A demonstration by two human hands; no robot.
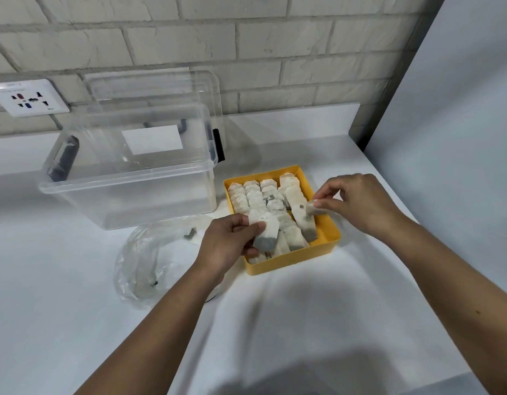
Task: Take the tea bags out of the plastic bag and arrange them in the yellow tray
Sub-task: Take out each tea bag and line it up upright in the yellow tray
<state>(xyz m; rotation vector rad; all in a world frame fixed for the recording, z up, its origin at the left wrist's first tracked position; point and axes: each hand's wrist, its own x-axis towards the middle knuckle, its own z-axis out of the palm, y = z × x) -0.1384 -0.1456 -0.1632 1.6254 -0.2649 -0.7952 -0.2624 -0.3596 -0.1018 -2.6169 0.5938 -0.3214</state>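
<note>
Fingers [258,226] of left hand [226,240], right hand [360,203] pinch tea bags [268,233]; tray's [292,260] right seems free.

Counter [303,323]: white and smooth.
Storage box [127,181]: clear plastic, open on top, on the back left part of the counter.
Latches: dark, one at the box's left end [62,161], one at its right end [218,143].
Label [152,139]: white rectangle, seen through the clear box.
Lid [161,86]: clear, upright behind the box, at the wall.
Socket [30,98]: white, on the wall above the back left corner.
Wall [275,47]: pale bricks along the back edge.
Panel [460,109]: plain white, along the right edge.
</note>
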